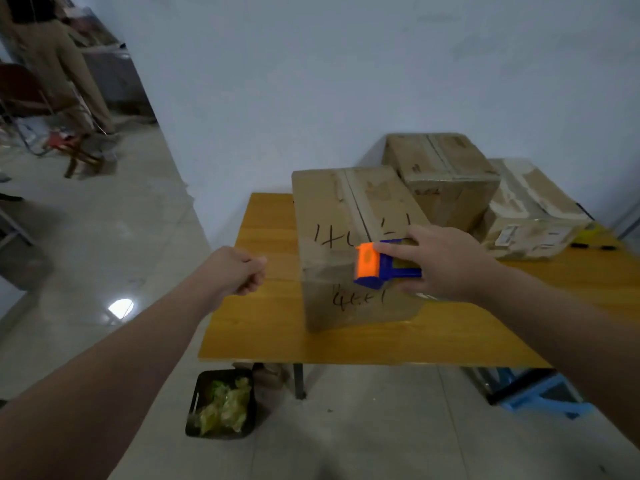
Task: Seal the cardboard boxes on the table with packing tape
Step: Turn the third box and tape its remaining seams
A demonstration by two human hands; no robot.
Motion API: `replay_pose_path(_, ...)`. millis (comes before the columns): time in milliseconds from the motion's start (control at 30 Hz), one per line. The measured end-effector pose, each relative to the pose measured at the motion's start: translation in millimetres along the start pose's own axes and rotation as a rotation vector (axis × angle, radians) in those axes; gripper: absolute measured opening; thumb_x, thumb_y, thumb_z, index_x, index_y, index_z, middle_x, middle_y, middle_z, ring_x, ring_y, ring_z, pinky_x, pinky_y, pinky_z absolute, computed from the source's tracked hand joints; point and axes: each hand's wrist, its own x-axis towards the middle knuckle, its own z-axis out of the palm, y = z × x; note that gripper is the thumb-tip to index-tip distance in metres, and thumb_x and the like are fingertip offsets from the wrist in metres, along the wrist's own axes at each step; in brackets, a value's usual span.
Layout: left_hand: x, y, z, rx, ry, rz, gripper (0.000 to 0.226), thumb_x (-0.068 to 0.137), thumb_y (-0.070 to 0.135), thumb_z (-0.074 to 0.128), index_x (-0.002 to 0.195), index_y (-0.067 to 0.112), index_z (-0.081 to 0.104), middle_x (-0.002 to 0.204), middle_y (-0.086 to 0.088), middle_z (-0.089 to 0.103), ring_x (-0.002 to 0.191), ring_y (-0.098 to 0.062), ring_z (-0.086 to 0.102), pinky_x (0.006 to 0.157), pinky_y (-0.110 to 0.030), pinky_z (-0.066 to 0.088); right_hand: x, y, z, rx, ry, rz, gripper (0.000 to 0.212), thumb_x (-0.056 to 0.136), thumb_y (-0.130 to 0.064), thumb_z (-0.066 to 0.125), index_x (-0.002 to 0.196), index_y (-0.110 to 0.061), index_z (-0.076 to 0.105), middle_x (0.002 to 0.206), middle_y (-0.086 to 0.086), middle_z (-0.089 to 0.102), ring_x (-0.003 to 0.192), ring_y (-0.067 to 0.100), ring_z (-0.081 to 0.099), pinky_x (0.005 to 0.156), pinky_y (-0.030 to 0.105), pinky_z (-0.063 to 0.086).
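Clutter fills the far left background: a red chair (20, 88) stands on the pale tiled floor, and a standing person (52, 57) is partly in view beside it.

Left hand (239, 270): extended forward, just off the left edge of the table (263, 327). The fingers are curled into a fist. Nothing is visible inside them. The hand is apart from every box.

Below the table's front left corner, a black bin (191, 410) sits on the floor and holds crumpled green material.

Front box (332, 216): sits on the yellow wooden table, nearest the viewer. Its top flaps are closed, with a strip of tape along the centre seam. Handwritten black marks appear on the top and on the front face.

Tape dispenser (377, 265): blue body with an orange end piece, located at the front upper edge of the front box, right of the handwriting. Motion blur prevents confirming contact with the cardboard.

Right hand (446, 261): grips the dispenser, fingers wrapped over its top, index finger reaching toward the orange end.

Behind and to the right, a second box (443, 164) stands against the wall, closed and taped. A third box (530, 209) lies just beside it, further right. A blue stool (543, 393) stands under the table's right side.
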Motion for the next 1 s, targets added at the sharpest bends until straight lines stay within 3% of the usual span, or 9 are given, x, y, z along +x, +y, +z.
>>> replay_pose_path(100, 4, -10, 9, -0.026, 0.048, -0.016, 0.03, 0.096, 0.024, 0.056, 0.077, 0.002, 0.063, 0.064, -0.008, 0.054, 0.056, -0.018, 0.047, 0.05, -0.027, 0.039, 15, -4, -11, -0.077, 0.013, -0.039, 0.067, 0.091, -0.063, 0.039, 0.15, -0.041, 0.014, 0.127, 0.004, 0.045, 0.106, 0.021, 0.049, 0.074, 0.028, 0.032)
replay_pose_path(233, 5, -21, 20, -0.037, 0.152, -0.025, 0.04, 0.091, 0.039, 0.06, 0.082, 0.001, 0.06, 0.061, -0.008, 0.045, 0.056, -0.022, 0.039, 0.053, -0.035, 0.037, 28, -16, -24, -0.146, -0.038, -0.049, 0.062, 0.095, -0.056, 0.041, 0.149, -0.038, 0.017, 0.13, 0.006, 0.046, 0.111, 0.025, 0.05, 0.085, 0.035, 0.038)
replay_pose_path(367, 6, -31, 36, 0.025, 0.227, -0.043, 0.051, 0.087, 0.047, 0.062, 0.061, 0.012, 0.036, 0.056, -0.005, 0.032, 0.054, -0.023, 0.034, 0.066, -0.051, 0.046, 42, -38, -32, -0.314, -0.062, -0.065, 0.053, 0.097, -0.033, 0.049, 0.145, -0.033, 0.028, 0.121, 0.009, 0.049, 0.106, 0.028, 0.05, 0.078, 0.038, 0.034)
replay_pose_path(433, 8, -32, 40, 0.014, 0.234, -0.05, 0.051, 0.086, 0.048, 0.062, 0.059, 0.01, 0.042, 0.058, -0.01, 0.039, 0.059, -0.029, 0.042, 0.071, -0.053, 0.047, 48, -41, -36, -0.363, -0.094, -0.044, 0.055, 0.096, -0.032, 0.05, 0.146, -0.033, 0.028, 0.124, 0.01, 0.048, 0.11, 0.029, 0.049, 0.081, 0.039, 0.035)
replay_pose_path(500, 10, -32, 43, 0.005, 0.234, -0.047, 0.057, 0.087, 0.048, 0.061, 0.092, -0.009, 0.062, 0.086, -0.028, 0.058, 0.085, -0.045, 0.056, 0.075, -0.05, 0.046, 50, -40, -38, -0.365, -0.125, -0.035, 0.056, 0.096, -0.032, 0.05, 0.147, -0.034, 0.026, 0.126, 0.01, 0.047, 0.111, 0.029, 0.048, 0.085, 0.04, 0.037)
replay_pose_path(567, 14, -33, 44, -0.001, 0.243, -0.035, 0.072, 0.088, 0.048, 0.06, 0.12, -0.015, 0.048, 0.117, -0.033, 0.052, 0.108, -0.046, 0.052, 0.082, -0.049, 0.044, 49, -37, -38, -0.336, -0.147, -0.033, 0.056, 0.096, -0.032, 0.049, 0.147, -0.035, 0.025, 0.125, 0.009, 0.046, 0.11, 0.029, 0.048, 0.086, 0.04, 0.038)
replay_pose_path(667, 20, -33, 46, 0.025, 0.235, -0.022, 0.069, 0.089, 0.048, 0.058, 0.125, -0.01, 0.05, 0.117, -0.03, 0.055, 0.108, -0.04, 0.055, 0.082, -0.043, 0.043, 48, -35, -38, -0.289, -0.173, -0.021, 0.055, 0.097, -0.033, 0.047, 0.148, -0.036, 0.025, 0.126, 0.009, 0.046, 0.111, 0.028, 0.048, 0.087, 0.04, 0.037)
replay_pose_path(833, 28, -34, 48, 0.011, 0.232, -0.044, 0.067, 0.09, 0.047, 0.058, 0.133, -0.004, 0.047, 0.13, -0.02, 0.054, 0.119, -0.035, 0.051, 0.097, -0.043, 0.042, 51, -32, -39, -0.269, -0.189, -0.015, 0.057, 0.097, -0.037, 0.046, 0.149, -0.038, 0.022, 0.128, 0.009, 0.045, 0.115, 0.029, 0.046, 0.091, 0.04, 0.036)
replay_pose_path(1000, 35, -40, 51, 0.049, 0.235, -0.06, 0.064, 0.089, 0.047, 0.059, 0.126, -0.005, 0.053, 0.122, -0.024, 0.057, 0.114, -0.038, 0.053, 0.093, -0.047, 0.044, 57, -29, -34, -0.239, -0.212, -0.024, 0.055, 0.098, -0.036, 0.045, 0.148, -0.039, 0.024, 0.126, 0.009, 0.045, 0.112, 0.029, 0.047, 0.089, 0.04, 0.036)
